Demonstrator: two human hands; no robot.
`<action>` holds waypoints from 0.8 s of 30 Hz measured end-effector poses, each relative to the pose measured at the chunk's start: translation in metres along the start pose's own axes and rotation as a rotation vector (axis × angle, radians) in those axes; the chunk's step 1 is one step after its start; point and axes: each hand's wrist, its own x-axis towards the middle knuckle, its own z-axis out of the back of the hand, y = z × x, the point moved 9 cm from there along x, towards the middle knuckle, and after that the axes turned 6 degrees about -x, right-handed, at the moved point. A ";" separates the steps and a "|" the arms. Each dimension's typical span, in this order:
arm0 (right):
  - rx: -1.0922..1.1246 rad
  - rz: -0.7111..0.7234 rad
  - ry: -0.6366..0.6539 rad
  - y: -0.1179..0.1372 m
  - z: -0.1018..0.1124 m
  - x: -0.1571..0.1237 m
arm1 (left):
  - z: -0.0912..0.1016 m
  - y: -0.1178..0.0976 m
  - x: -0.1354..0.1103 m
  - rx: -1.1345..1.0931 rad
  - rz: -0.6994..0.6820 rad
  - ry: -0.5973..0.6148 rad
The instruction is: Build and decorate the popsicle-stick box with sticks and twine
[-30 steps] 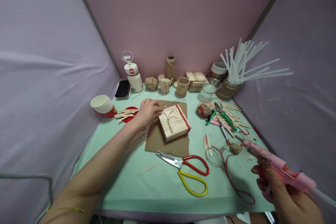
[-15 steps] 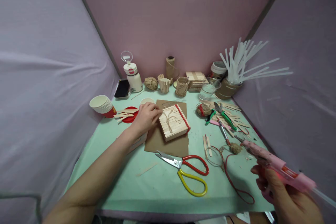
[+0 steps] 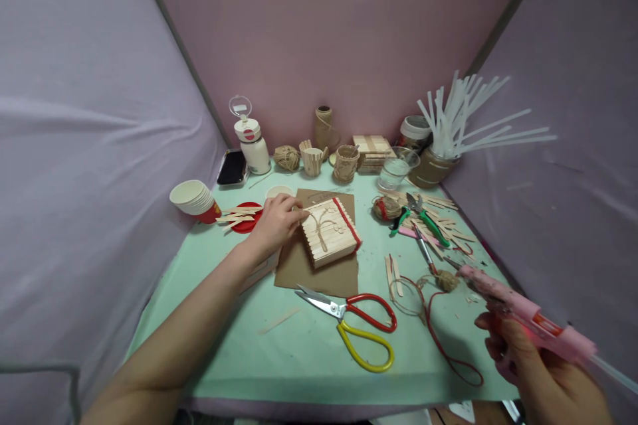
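Stick box (image 3: 331,232) lay near cardboard's (image 3: 319,282) right edge | seemed light, stiff, best held by its sides | left hand (image 3: 279,219) bent fingers at its far-left corner, grip unclear | right hand (image 3: 551,375) wrapped round glue gun (image 3: 508,299)

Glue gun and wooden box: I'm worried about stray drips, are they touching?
Apart: the head view shows green tablecloth between the glue gun and the wooden box.

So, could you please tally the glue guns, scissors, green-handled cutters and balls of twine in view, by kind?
Glue gun, held in the right hand: 1
Scissors: 1
Green-handled cutters: 1
Balls of twine: 3
Total: 6
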 end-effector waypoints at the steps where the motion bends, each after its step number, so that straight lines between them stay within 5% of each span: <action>1: -0.003 -0.004 -0.004 -0.002 0.000 0.001 | 0.001 0.000 0.000 -0.009 0.003 -0.002; 9: 0.028 -0.018 -0.005 -0.019 -0.003 0.009 | 0.004 0.007 -0.002 -0.022 0.054 -0.052; 24: 0.054 0.009 -0.016 -0.013 0.001 0.008 | -0.003 0.005 -0.005 -0.002 0.029 -0.036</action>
